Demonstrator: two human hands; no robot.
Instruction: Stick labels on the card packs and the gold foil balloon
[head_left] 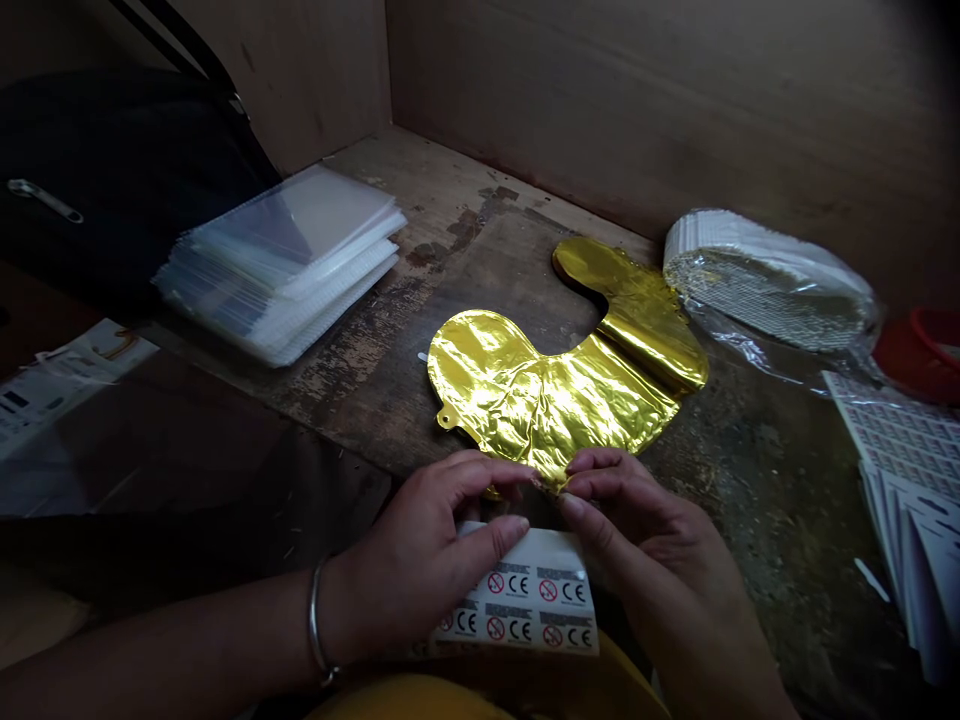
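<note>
A shiny gold foil balloon (pixel 555 395), flat and curved, lies on the worn table in front of me. My left hand (pixel 450 545) keeps a white sheet of CE stickers (pixel 525 590) under its thumb, and its fingertips reach the balloon's near edge. My right hand (pixel 645 540) pinches a small gold bit at that same edge between thumb and fingers. Whether a loose sticker is in this pinch is too small to tell. Part of the sheet is hidden behind my left hand.
Clear plastic sleeves (pixel 285 265) are stacked at the back left, beside a black bag (pixel 120 190). A plastic-wrapped white bundle (pixel 765 275) sits at the right, near a red container (pixel 919 350). More printed sheets (pixel 900 520) lie along the right edge. Wooden panels (pixel 660 110) close off the back.
</note>
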